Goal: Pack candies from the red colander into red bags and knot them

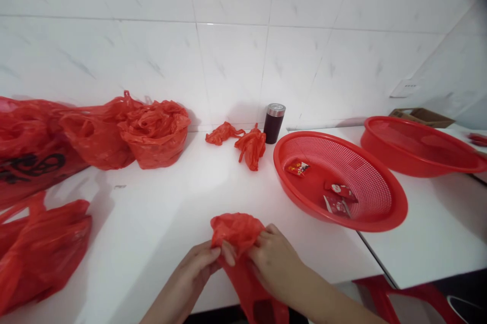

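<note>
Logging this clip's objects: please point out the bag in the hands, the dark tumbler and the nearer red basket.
Red bag [238,230], head view: its bunched top.
Dark tumbler [273,127], head view: its side.
Nearer red basket [375,184], head view: perforated inner wall.

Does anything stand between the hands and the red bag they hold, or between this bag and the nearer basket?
Nothing visible separates the left hand and right hand from the red bag: both touch it. Between the bag and the nearer basket, only the right hand stands, at the bag's right side.
</note>
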The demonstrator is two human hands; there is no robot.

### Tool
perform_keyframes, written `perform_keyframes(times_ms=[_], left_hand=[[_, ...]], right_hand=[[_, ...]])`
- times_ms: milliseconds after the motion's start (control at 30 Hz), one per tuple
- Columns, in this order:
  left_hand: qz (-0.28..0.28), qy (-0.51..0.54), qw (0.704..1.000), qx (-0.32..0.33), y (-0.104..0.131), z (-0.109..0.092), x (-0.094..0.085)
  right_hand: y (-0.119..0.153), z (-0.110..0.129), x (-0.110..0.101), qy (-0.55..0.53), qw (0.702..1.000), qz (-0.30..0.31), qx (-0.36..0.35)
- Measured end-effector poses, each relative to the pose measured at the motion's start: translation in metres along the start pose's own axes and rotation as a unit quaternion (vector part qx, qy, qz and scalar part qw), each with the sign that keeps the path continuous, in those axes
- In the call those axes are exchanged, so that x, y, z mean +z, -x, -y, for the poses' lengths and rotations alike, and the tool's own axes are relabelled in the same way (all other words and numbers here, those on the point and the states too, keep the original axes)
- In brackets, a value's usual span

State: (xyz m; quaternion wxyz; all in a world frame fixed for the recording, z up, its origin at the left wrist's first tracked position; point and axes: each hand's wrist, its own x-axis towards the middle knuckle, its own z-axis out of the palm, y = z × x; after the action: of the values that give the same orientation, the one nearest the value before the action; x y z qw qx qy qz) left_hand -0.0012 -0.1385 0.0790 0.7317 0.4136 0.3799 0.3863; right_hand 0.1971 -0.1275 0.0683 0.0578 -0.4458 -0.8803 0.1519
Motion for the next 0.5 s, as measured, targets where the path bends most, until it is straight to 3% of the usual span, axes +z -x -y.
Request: perform_keyframes(times_ms=[100, 200, 267, 333, 433, 500], left_hand=[[-0.043, 0.114, 0.992, 0.024, 0.014, -0.01, -0.021], [-0.166, 0.18, 0.968, 0.057, 0.023, -0.029, -0.046], [-0.236, 0.113, 0.963, 0.062, 0.022, -0.038, -0.054], [-0.276, -0.04, 0.958, 0.068, 0.017, -0.04, -0.052], [-0.303, -0.259, 0.913, 0.093, 0.008, -0.034, -0.044], [-0.295, -0.307, 0.9, 0.094, 0.004, -0.03, -0.043]], right_hand=[[0.004, -0.016, 0.011, 0.015, 0.998, 0.05, 0.043], [0.012, -0.031, -0.006, 0.032, 0.995, 0.081, 0.041], [0.015, -0.037, -0.024, 0.042, 0.994, 0.085, 0.05], [0.015, -0.041, -0.04, 0.053, 0.993, 0.07, 0.076], [0.012, -0.042, -0.054, 0.068, 0.991, 0.064, 0.097], [0.011, -0.042, -0.057, 0.072, 0.991, 0.066, 0.087]])
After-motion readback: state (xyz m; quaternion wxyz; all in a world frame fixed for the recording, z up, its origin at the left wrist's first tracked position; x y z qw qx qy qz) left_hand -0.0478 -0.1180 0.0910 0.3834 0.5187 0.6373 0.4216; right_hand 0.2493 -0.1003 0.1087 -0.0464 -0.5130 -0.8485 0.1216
